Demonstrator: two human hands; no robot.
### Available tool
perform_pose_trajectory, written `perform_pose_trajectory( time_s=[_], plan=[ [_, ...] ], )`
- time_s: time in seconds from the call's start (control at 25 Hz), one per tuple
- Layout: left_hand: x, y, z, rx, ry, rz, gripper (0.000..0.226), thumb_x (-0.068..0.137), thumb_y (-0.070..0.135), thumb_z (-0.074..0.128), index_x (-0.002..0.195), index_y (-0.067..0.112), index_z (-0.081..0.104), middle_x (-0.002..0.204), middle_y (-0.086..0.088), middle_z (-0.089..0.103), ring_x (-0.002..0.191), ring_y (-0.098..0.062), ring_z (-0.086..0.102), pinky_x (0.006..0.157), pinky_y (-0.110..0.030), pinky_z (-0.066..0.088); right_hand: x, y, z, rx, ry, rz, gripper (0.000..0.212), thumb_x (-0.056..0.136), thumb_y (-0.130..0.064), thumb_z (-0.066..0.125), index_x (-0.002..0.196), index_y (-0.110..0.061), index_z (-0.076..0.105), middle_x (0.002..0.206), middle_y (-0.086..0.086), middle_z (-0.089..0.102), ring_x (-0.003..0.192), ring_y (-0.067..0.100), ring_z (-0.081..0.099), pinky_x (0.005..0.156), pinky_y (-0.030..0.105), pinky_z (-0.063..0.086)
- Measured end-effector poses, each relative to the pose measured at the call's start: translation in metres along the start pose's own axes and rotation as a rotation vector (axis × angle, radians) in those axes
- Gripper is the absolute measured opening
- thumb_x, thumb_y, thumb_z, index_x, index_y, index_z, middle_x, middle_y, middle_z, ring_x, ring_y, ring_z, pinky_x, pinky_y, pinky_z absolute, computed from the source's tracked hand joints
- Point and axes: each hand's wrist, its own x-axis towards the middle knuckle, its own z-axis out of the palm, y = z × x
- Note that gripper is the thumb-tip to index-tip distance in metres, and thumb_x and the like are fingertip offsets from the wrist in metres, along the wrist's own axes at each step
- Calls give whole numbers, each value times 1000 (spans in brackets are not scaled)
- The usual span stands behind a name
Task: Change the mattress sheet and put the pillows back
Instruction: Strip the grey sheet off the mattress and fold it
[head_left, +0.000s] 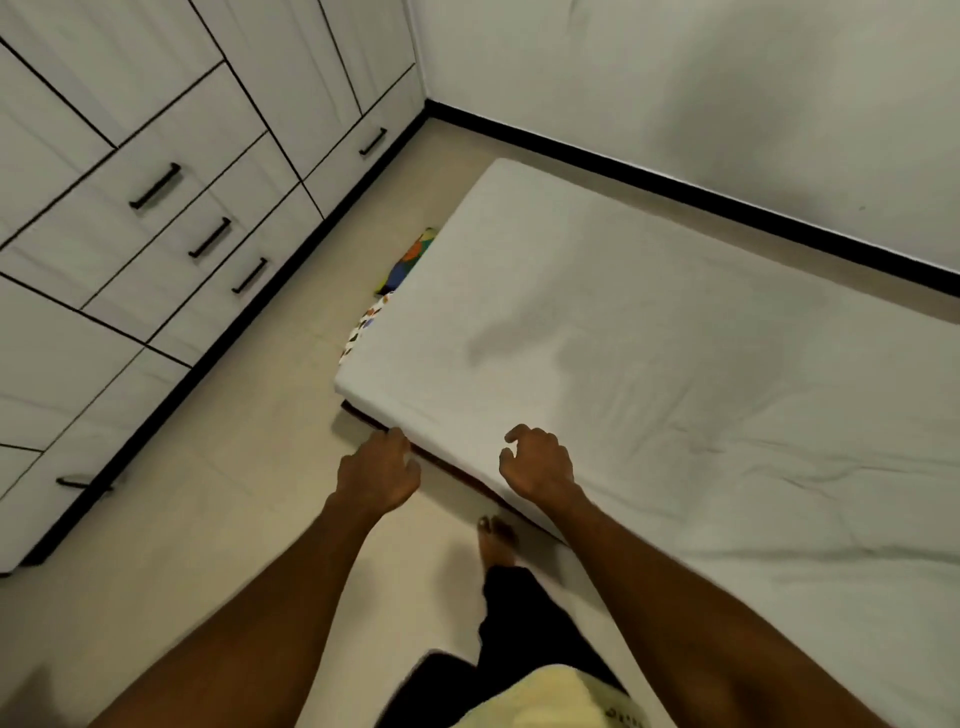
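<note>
A mattress lies on the floor, covered by a plain white sheet with light creases toward the right. My left hand hovers at the mattress's near edge close to the front-left corner, fingers loosely curled, holding nothing that I can see. My right hand hangs just above the sheet near the same edge, fingers loosely curled and empty. Colourful patterned fabric, possibly pillows or the other sheet, pokes out on the floor behind the mattress's left side, mostly hidden.
White cabinets with black handles line the left wall. A white wall with black skirting runs behind the mattress. Beige floor lies between cabinets and mattress. My bare foot stands beside the mattress edge.
</note>
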Motion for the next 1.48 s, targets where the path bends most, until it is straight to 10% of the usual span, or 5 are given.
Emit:
perform_pose_trajectory(
  time_s=[0.44, 0.8, 0.96, 1.2, 1.48],
  plan=[
    [178, -137, -107, 156, -156, 55, 32, 100, 43, 52, 125, 22, 56, 125, -4, 61, 114, -26, 60, 92, -39, 48, 136, -200, 69, 318, -22, 164, 32, 101, -34, 48, 118, -14, 66, 117, 8, 70, 111, 29, 64, 92, 37, 54],
    [382, -228, -119, 258, -302, 365, 43, 105, 51, 45, 121, 14, 60, 116, -8, 67, 104, -28, 65, 89, -43, 57, 271, -344, 167, 834, 110, 659, 44, 105, -31, 50, 87, 4, 69, 89, 16, 72, 94, 36, 66, 77, 32, 45],
    [458, -272, -58, 182, -423, 252, 47, 101, 57, 51, 119, 16, 63, 114, -6, 68, 104, -28, 66, 92, -45, 57, 333, -350, 248, 1061, 104, 883, 54, 100, -51, 48, 100, -1, 69, 105, 15, 73, 102, 35, 68, 96, 44, 56],
    [541, -318, 45, 108, -447, 219, 55, 99, 64, 49, 118, 15, 63, 108, -6, 68, 103, -27, 67, 90, -41, 56, 388, -323, 354, 1503, 121, 1132, 56, 100, -51, 58, 133, -7, 55, 124, 17, 63, 103, 33, 66, 65, 35, 56],
    [569, -321, 98, -174, -374, 169, 51, 95, 58, 65, 98, 7, 65, 90, -10, 69, 86, -28, 67, 77, -40, 56, 409, -298, 397, 1657, 369, 1109, 46, 91, -48, 77, 104, -5, 65, 88, 17, 75, 72, 23, 69, 70, 39, 64]
  ],
)
